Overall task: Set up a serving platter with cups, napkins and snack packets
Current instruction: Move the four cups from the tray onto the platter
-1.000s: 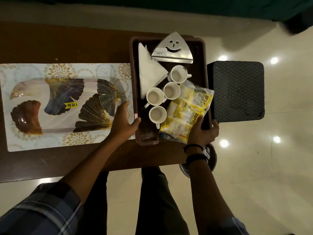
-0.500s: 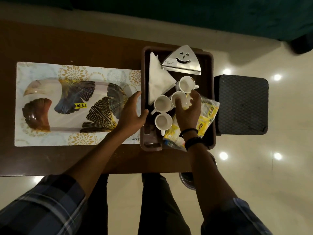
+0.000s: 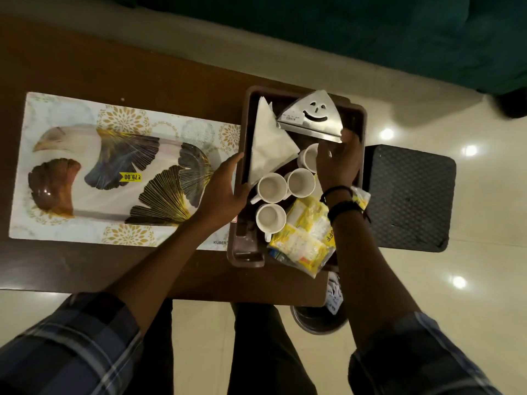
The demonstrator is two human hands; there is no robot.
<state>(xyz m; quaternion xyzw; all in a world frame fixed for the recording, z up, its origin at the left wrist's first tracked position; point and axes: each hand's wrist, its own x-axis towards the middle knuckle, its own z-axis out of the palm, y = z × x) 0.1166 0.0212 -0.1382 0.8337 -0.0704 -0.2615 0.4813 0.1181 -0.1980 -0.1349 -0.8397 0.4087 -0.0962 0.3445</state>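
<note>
A long serving platter [image 3: 114, 172] with gold leaf patterns and a yellow price sticker lies on a placemat at the left. A brown tray [image 3: 358, 115] to its right holds white napkins [image 3: 268, 143], a metal smiley napkin holder [image 3: 310, 115], several small white cups [image 3: 272, 186] and yellow snack packets [image 3: 305, 232]. My left hand [image 3: 225, 189] rests on the tray's left rim beside the platter. My right hand [image 3: 339, 161] reaches over the far cup [image 3: 306, 156], fingertips at the napkin holder's lower right corner; its grip is hidden.
The dark wooden table [image 3: 142, 69] carries the placemat [image 3: 71, 109]. A black textured stool [image 3: 410, 198] stands right of the table on the shiny tiled floor. A round bin [image 3: 316, 320] sits below the table's front right corner. My legs are under the near edge.
My right hand moved from the snack packets at the tray's near end, over the cups, up to the far cup and napkin holder. My left hand stayed at the tray's left rim.
</note>
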